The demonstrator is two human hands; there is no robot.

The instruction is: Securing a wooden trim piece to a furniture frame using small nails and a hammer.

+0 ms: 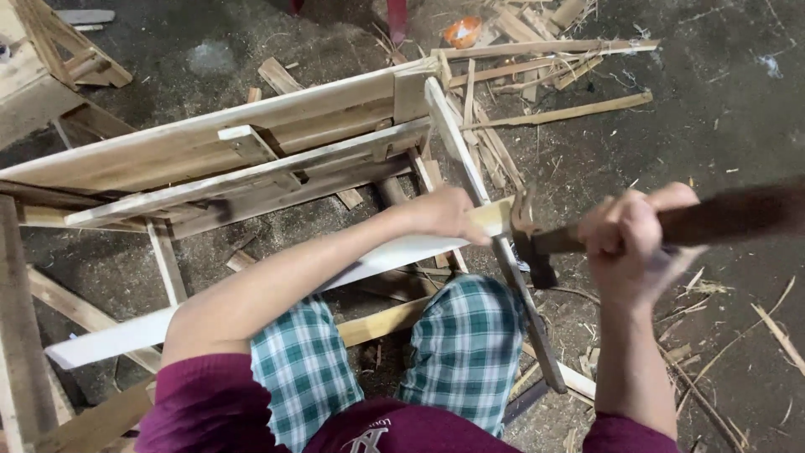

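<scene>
From the head camera, our left hand (443, 214) closes around the end of a pale wooden slat (402, 250) that crosses our knees. Our right hand (631, 243) is fisted on a hammer (537, 239), its head touching the slat just beside the left fingers. We judge nailing is underway; the strike needs care for those fingers.

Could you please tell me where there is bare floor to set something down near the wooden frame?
Bare floor lies right of the scrap strips. It is crowded around the wooden frame and the hammer, with splinters by the right hand.
</scene>
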